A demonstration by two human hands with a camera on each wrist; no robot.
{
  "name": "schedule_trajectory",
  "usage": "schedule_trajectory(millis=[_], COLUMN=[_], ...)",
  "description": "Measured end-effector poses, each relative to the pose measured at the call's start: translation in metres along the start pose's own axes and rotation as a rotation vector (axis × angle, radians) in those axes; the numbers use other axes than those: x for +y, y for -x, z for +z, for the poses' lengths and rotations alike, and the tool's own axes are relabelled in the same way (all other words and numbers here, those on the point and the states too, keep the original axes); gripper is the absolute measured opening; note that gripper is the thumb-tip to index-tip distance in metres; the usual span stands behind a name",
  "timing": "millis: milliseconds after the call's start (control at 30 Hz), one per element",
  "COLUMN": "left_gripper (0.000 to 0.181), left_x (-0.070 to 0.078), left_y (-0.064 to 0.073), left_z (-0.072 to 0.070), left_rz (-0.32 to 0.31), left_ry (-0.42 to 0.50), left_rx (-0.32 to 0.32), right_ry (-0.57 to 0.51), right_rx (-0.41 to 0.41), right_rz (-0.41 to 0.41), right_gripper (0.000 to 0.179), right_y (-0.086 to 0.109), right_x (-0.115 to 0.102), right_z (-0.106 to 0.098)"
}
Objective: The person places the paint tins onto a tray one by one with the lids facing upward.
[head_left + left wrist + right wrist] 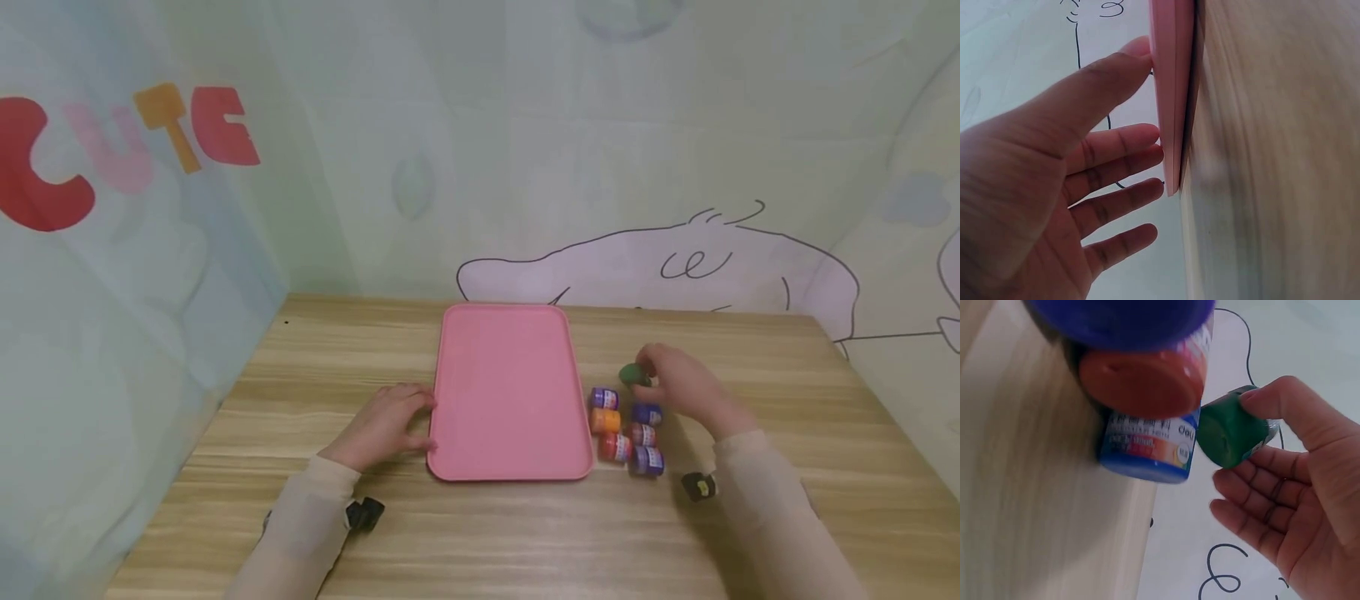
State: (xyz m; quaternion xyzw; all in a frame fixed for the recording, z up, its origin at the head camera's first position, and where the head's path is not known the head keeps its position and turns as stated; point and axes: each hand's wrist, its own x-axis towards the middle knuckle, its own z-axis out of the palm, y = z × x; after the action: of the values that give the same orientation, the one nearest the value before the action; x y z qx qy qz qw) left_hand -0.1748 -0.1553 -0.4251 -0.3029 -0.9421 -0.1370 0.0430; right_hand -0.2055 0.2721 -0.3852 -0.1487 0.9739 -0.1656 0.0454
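My right hand [686, 385] pinches a small green paint jar [1229, 428] between thumb and fingers. It is held tilted at the far end of a cluster of paint jars. Closest to it in the right wrist view is a blue jar [1147, 447] with a printed label, beside a red one [1141, 381]. A pink tray [510, 392] lies flat on the table to the left of the jars. At the tray's left edge is my left hand [386, 425], its fingers spread and fairly straight, thumb and fingertips against the rim [1169, 94].
The cluster also has an orange jar [605, 420] and purple ones, such as the jar [648, 460] at the near end. All stand on a wood-grain table [510, 533]. A printed cloth backdrop [525, 167] rises behind the table's far edge and along its left side.
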Motion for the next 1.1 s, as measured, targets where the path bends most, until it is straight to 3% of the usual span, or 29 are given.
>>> schedule_trajectory(millis=[433, 767, 1100], left_gripper=[0.053, 0.053, 0.053], left_x=[0.0, 0.0, 0.0], left_y=[0.0, 0.0, 0.0], left_z=[-0.001, -0.001, -0.001], left_rz=[-0.002, -0.012, -0.011], left_ry=[-0.007, -0.009, -0.003], left_rx=[0.004, -0.012, -0.012], right_ry=[-0.161, -0.267, -0.296], right_rx=[0.106, 0.033, 0.058], right_rz=[-0.056, -0.071, -0.16], right_gripper=[0.03, 0.035, 0.026], right_y=[0.013, 0.022, 0.023], right_x=[-0.029, -0.051, -0.064], right_z=[0.009, 0.02, 0.038])
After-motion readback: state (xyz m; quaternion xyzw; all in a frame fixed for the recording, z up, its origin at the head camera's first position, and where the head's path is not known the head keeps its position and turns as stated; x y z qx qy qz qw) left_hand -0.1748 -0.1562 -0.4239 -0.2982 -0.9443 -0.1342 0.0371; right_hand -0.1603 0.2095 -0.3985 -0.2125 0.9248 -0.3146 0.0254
